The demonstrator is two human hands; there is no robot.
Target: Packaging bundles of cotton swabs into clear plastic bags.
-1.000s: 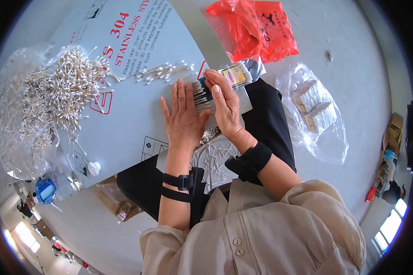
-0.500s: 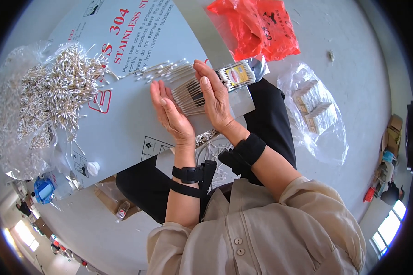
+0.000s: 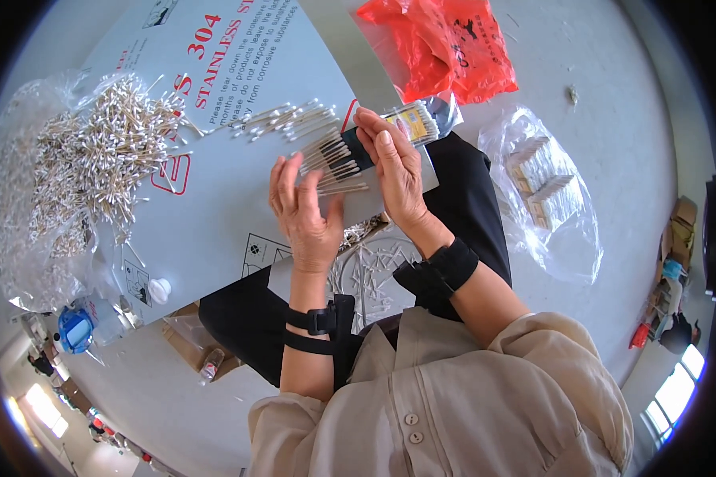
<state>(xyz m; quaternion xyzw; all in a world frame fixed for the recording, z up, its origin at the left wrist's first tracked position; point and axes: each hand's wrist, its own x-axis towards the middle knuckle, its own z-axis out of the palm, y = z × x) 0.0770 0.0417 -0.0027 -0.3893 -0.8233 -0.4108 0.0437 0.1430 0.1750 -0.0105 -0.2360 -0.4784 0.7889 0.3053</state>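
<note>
A flat row of cotton swabs [image 3: 330,161] lies on the grey board [image 3: 207,222], between my two hands, with a dark strip beneath part of it. My left hand [image 3: 306,213] is open, its spread fingertips at the left ends of the row. My right hand [image 3: 394,171] is stretched out flat, its edge beside the right side of the row. Just beyond its fingers rests a clear pack of swabs [image 3: 414,125] with a yellow label. Loose swabs [image 3: 282,121] are scattered past my left fingertips. A couple of stray ones lie nearer me, under the left thumb side.
A big heap of swabs [image 3: 107,151] spills from a clear bag at the left. A red plastic bag [image 3: 453,56] lies at the far right, and a clear bag of packs [image 3: 545,191] sits on the floor. Below the board's near edge are more swabs [image 3: 370,274]. A white cap [image 3: 159,291] stands at left.
My left hand has opened its fingers and moved slightly nearer me. The right hand has shifted a little right and nearer. The swab row shows more fully, with a few stray swabs beside it.
</note>
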